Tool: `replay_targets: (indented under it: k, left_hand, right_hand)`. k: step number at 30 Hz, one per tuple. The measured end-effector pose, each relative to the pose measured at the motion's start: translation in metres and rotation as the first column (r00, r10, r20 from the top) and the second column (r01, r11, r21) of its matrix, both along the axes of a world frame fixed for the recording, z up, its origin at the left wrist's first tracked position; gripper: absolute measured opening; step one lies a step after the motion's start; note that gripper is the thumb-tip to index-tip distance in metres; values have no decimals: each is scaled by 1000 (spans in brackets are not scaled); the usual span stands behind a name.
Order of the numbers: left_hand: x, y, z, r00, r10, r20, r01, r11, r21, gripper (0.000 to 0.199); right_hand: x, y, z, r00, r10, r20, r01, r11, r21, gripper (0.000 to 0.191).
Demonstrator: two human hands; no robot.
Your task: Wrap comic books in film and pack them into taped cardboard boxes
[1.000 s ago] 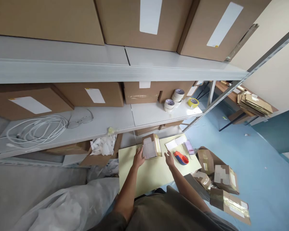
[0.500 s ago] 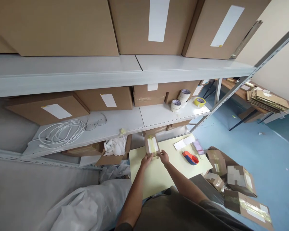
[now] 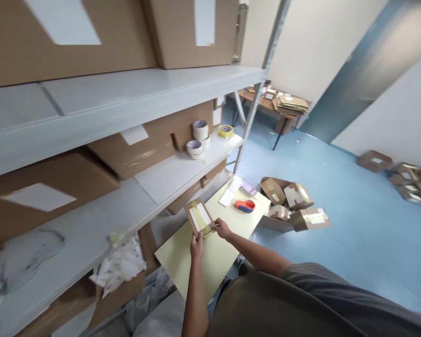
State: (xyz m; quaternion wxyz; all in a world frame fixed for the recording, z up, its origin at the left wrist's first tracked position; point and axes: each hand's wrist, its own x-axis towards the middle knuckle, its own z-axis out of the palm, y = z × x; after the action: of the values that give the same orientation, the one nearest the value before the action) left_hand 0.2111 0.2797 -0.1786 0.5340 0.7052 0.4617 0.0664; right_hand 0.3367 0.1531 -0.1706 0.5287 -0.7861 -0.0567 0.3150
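Observation:
A small cardboard box [image 3: 199,217] with a white label and yellowish clear tape across it is held above the pale yellow table [image 3: 182,255]. My left hand [image 3: 197,244] grips its near edge from below, fingers closed. At the box's right corner, my right hand [image 3: 221,228] pinches the cardboard. A red and blue tape dispenser [image 3: 244,206] lies on the table beyond my right hand. Beside it are white paper slips [image 3: 228,194] and a blurred-out purple item [image 3: 248,187].
Rolls of white tape [image 3: 195,149] and a yellow tape roll [image 3: 226,131] stand on the metal shelf [image 3: 168,182]. A large carton with several taped boxes [image 3: 297,195] sits on the blue floor right of the table. Crumpled white packing material [image 3: 121,264] fills a box at lower left.
My view has swung to the right, bringing the door and more floor into sight. Both hands still hold the box, which now appears tilted and larger.

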Motion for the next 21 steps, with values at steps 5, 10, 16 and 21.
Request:
replay_targets:
  k: [5,10,16,21]
  left_hand:
    - [36,-16,21,990,-81,111,78,997,23,54]
    - [81,-51,55,960,-182,211,180,983,28,66]
    - [146,-121,92,884,-338,325,356,935,3,67]
    - [201,-196,105,829,-480,286,498,867,12,58]
  right_hand:
    - [24,-34,28,993,-99,67,85,978,189,22]
    - [50,-84,64,969,-218,117,176,939,295,38]
    - [81,-169,89,906,-395,150,308,861,404,38]
    - [115,-250,93,843,-505,186,430,840,332,40]
